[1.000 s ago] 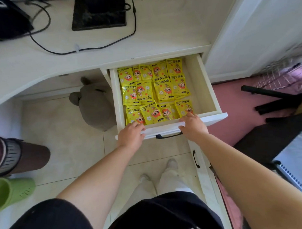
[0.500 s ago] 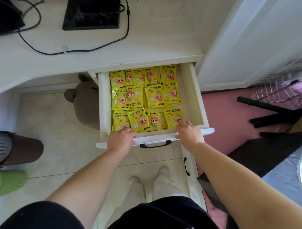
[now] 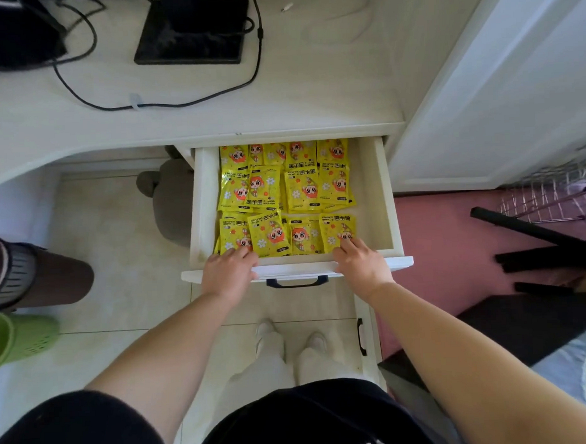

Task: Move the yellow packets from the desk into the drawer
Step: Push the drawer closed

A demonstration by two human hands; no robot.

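The white drawer (image 3: 392, 215) stands pulled out from under the desk (image 3: 314, 98). Several yellow packets (image 3: 284, 195) with a cartoon figure lie flat in it, filling the left and middle; the right strip is bare. My left hand (image 3: 228, 274) rests over the drawer's front edge at the left, fingers curled inside and touching the nearest packet. My right hand (image 3: 361, 264) lies on the front edge at the right, fingertips on the rightmost near packet. No yellow packet shows on the desk top.
On the desk sit a black monitor base (image 3: 188, 32) and black cables (image 3: 168, 105). A grey plush (image 3: 171, 199) sits under the desk, a dark bin (image 3: 37, 274) and a green basket (image 3: 20, 334) to the left. A white cabinet (image 3: 513, 98) and a black frame (image 3: 531, 243) stand on the right.
The drawer's front sits lower in view and nearer the desk edge, with the back row partly under the desk. Both hands stay on the front edge.
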